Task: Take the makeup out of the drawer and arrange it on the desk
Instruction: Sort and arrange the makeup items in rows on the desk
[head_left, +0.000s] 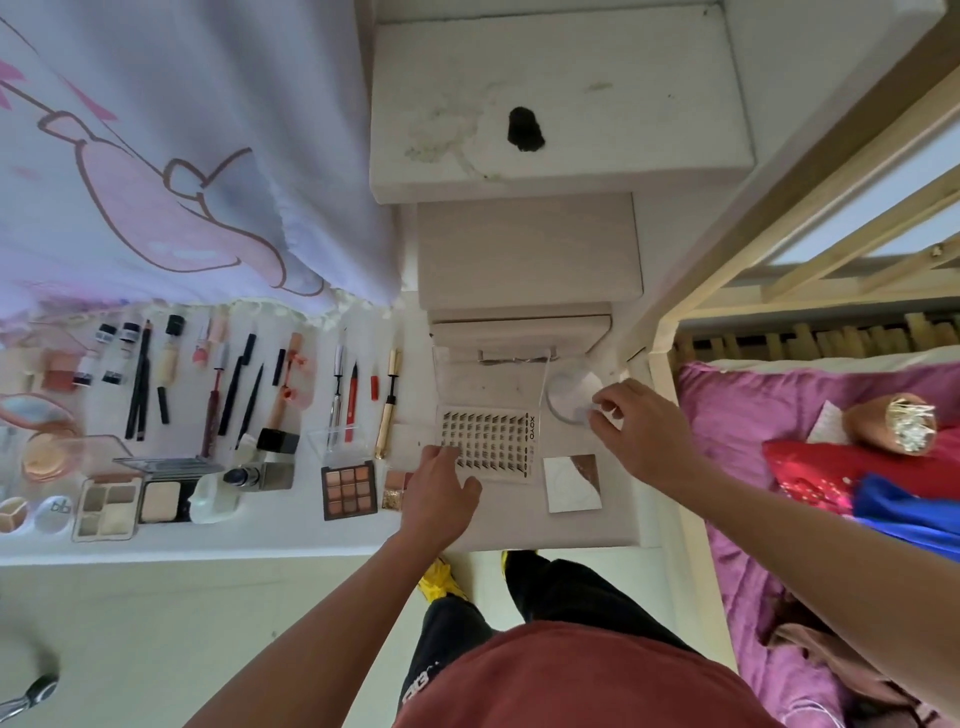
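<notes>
In the open drawer (493, 387), a white lash tray (493, 441) shows neat rows of small dark lash clusters, with lettering along its right edge. It lies flat, its long axis running across the drawer. The left hand (441, 488) grips its near-left corner, while the right hand (639, 431), held apart, pinches a round clear case (563, 400).

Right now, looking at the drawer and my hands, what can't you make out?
Head view:
- Near left corner of the lash tray: under the left hand; grip or just resting, unclear.
- Edge of the round clear case: covered by the right hand; contents blurred.
- Back of the drawer: hidden beneath the ledge above.
- Leftmost pots: cut off by the frame edge.
</notes>
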